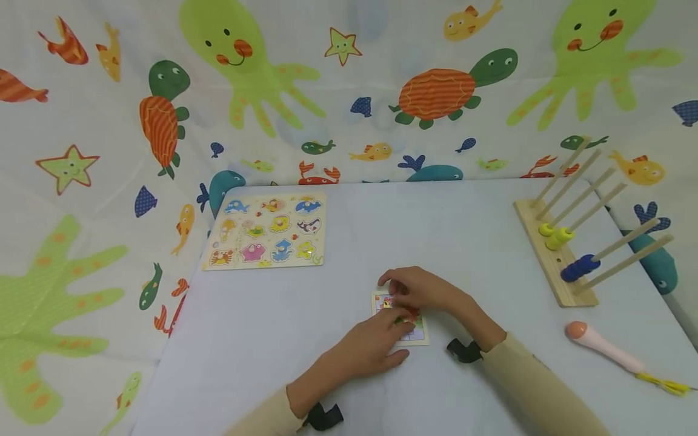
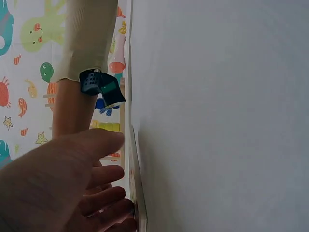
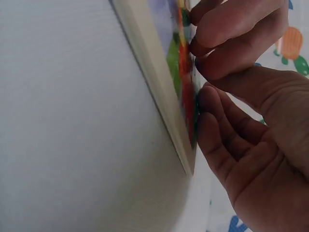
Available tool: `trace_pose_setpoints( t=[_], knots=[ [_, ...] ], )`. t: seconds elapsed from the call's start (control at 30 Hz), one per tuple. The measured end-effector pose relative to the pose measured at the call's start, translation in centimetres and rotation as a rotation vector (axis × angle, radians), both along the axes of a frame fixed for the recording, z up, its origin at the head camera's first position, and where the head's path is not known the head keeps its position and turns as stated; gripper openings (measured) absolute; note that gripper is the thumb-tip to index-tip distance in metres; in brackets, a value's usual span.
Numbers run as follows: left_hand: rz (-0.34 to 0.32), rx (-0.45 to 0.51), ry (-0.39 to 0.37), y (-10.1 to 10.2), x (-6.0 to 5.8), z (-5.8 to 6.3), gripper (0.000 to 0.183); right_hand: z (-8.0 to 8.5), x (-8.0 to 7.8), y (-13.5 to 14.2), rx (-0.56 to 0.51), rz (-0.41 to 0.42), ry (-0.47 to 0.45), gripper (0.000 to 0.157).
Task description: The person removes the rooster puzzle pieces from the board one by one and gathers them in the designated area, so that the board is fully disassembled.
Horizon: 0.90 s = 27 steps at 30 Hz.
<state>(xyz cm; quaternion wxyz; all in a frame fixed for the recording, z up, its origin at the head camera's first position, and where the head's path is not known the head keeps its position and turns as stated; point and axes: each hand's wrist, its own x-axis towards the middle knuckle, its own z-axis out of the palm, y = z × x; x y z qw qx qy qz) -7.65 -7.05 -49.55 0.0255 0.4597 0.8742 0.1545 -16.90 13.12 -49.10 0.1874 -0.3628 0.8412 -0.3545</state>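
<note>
A small pale-framed picture board [image 1: 420, 343] with a colourful print lies flat on the table, partly hidden under both hands. My left hand [image 1: 371, 342] reaches over its lower left part, thumb apart and fingers loosely bent, fingertips on the print. From the right, my right hand [image 1: 428, 289] arches over the board's top edge with bent fingers. In the right wrist view the right hand [image 3: 260, 159] has its fingertips against the print, close to the left hand's fingers [image 3: 236, 29]. I cannot tell whether the right fingertips pinch a piece.
A wooden peg puzzle [image 1: 267, 233] of sea animals lies at the back left. On the right stands a wooden peg rack [image 1: 556, 260] with yellow and blue beads. A pink stick-shaped toy [image 1: 605, 348] with a yellow cord lies near the right edge. Printed cloth hangs behind the table.
</note>
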Motion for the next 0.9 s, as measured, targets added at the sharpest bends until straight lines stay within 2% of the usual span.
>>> trace_pose_setpoints(
  t=[0.1,0.27,0.47,0.67,0.9],
  knots=[
    [-0.008,-0.059,0.032,0.5,0.7,-0.5,0.053,-0.4,0.6,-0.3,0.038,-0.015,0.015,0.039],
    [-0.008,-0.139,0.098,0.7,0.9,-0.8,0.058,-0.2,0.7,-0.7,0.138,-0.003,0.054,0.045],
    [-0.017,-0.172,0.169,1.0,0.8,-0.3,0.06,0.9,0.0,-1.5,0.21,0.073,0.037,0.039],
    [-0.026,-0.217,0.204,1.5,0.8,-0.1,0.061,1.6,-0.2,-2.3,0.293,0.06,0.005,0.041],
    [-0.012,-0.3,0.348,2.4,1.1,0.7,0.068,2.3,0.2,-2.7,0.295,0.06,0.002,0.04]
  ],
)
